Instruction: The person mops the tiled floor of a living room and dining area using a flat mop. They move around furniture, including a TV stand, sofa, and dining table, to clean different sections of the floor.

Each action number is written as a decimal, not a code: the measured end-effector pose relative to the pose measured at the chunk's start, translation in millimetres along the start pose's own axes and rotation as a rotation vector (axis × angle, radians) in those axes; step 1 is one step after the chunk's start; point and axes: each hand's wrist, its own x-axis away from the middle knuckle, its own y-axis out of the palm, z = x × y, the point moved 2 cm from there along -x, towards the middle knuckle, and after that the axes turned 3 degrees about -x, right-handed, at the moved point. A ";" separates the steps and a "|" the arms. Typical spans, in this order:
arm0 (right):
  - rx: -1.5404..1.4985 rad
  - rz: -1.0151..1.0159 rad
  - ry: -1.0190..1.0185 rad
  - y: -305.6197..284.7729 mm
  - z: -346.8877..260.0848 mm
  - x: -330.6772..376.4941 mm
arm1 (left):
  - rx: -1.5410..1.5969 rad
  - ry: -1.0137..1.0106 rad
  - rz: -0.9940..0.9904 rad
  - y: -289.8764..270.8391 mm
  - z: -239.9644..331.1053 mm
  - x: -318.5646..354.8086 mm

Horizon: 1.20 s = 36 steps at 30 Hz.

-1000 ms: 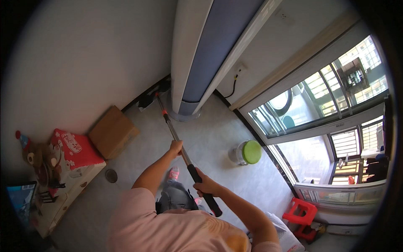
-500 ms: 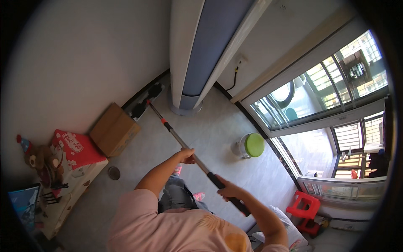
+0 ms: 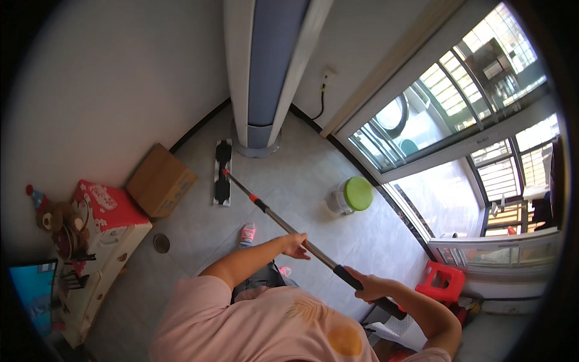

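I hold a long-handled flat mop (image 3: 321,257) slantwise across my body. My left hand (image 3: 295,246) is closed around the metal pole about halfway along. Higher up, my right hand (image 3: 369,285) wraps the dark grip close to the handle's end. At the far end, the narrow mop head (image 3: 222,172) lies flat on the grey tiled floor (image 3: 283,158), just left of the tall air conditioner's base. Its frame is black with pale edges, joined to the pole by a red piece.
A cardboard box (image 3: 160,181) stands left of the mop head, beside a low cabinet (image 3: 109,265) bearing a red box (image 3: 104,205) and a teddy bear (image 3: 59,226). The tall air conditioner (image 3: 260,90) fills the corner. A green-lidded bucket (image 3: 357,194) and a red stool (image 3: 442,282) stand to the right.
The mop head has come away from the wall edge by the cardboard box onto open floor and turned. Both hands have moved right, drawing the pole back. My view has shifted slightly.
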 end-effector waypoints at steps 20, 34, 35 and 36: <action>-0.760 0.281 -0.057 150.0 208.1 38.2 | -0.125 0.016 0.093 158.9 -86.8 -170.9; -1.074 0.376 -0.181 137.5 208.2 -31.1 | -0.906 -0.225 0.174 112.5 -42.1 -213.4; -1.115 0.417 -0.206 159.4 214.3 -15.8 | -1.029 -0.189 0.100 126.5 -62.5 -215.5; -1.200 0.430 -0.282 171.4 212.6 3.8 | -1.148 -0.139 0.047 136.3 -81.7 -217.2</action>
